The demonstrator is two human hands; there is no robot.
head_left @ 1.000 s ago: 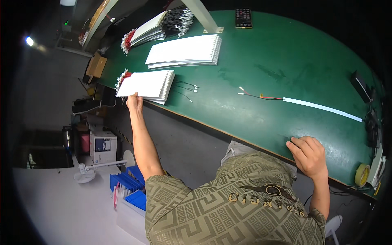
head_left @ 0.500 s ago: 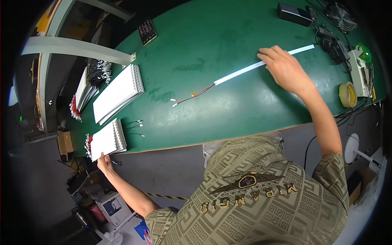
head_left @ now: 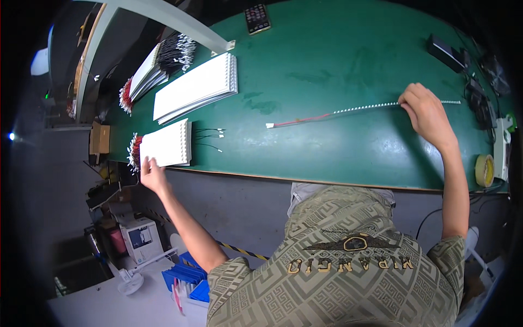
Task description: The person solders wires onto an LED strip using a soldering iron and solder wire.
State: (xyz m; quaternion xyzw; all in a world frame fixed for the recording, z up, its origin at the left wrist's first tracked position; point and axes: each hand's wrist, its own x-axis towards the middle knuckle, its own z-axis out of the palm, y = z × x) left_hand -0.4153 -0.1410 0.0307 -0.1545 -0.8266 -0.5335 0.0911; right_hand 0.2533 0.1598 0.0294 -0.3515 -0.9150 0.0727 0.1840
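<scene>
My right hand pinches a thin strip near its middle, over the green table. A row of small white marks runs along the strip. From its left end, a reddish lead reaches a white plug. At the table's near left edge, my left hand has its fingertips closed on the near corner of a short stack of white strips. Red wires with white plugs bunch at that stack's left end, and several black leads stick out on its right.
Behind lie a longer white stack and another with black wires. A phone rests at the back, beside a grey frame post. At the right are yellow tape, a black box and cables. Blue bins stand lower left.
The view has shifted, so the table's things sit farther right and higher. The strip, earlier a plain bright band, now shows a dotted row. My left hand stays at the short stack's corner.
</scene>
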